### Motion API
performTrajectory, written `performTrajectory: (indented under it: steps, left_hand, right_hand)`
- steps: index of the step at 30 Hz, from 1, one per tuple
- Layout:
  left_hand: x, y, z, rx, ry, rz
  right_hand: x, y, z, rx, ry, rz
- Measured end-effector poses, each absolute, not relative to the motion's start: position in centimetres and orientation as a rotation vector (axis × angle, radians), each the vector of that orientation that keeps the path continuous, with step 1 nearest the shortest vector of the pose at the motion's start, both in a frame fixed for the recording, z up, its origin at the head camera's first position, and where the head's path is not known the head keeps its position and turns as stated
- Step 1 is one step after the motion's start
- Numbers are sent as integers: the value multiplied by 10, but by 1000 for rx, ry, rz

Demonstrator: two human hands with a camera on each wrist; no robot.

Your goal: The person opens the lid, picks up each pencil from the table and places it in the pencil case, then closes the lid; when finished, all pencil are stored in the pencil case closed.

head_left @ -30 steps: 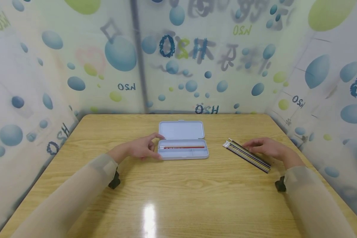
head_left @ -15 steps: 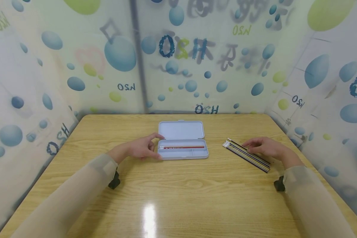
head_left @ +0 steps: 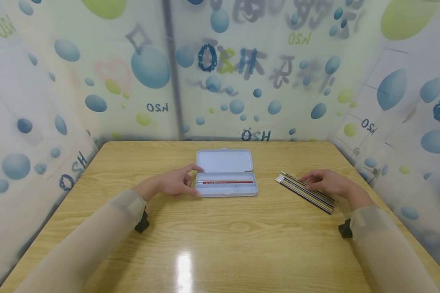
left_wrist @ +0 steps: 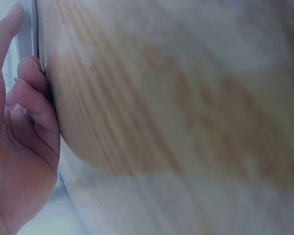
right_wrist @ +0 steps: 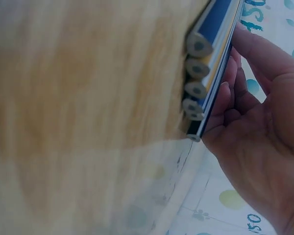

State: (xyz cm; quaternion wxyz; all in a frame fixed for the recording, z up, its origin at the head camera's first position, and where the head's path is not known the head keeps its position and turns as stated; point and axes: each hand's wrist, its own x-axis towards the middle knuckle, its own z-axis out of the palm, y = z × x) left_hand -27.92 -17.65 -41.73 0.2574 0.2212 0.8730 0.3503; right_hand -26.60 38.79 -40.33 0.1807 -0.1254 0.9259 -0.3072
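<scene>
A pale blue pencil case lies on the table with its lid folded back. Red pencils rest in its rear compartment. My left hand holds the case's left end, index finger by the hinge corner and thumb at the front corner; its other fingers are bent. To the right, several dark striped pencils lie slantwise side by side, silver ends toward the case. My right hand pinches the farthest one between thumb and fingers. The right wrist view shows the flat ends of these pencils beside the palm.
The wooden table reaches back to a printed cloth wall, with similar cloth on both sides. The case's lid lies open behind its tray. A small divider makes a square compartment at front right.
</scene>
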Motion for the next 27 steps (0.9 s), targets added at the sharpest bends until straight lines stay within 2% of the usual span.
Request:
performTrajectory:
  steps: [20,27]
  left_hand:
    - [-279,-175,-417,583,2365,953]
    - [-279,-177,-418,580,2362,966]
  right_hand:
    - [-265,381,-398,-321,2823,-826]
    - [-266,367,-389,-452,2873,-847]
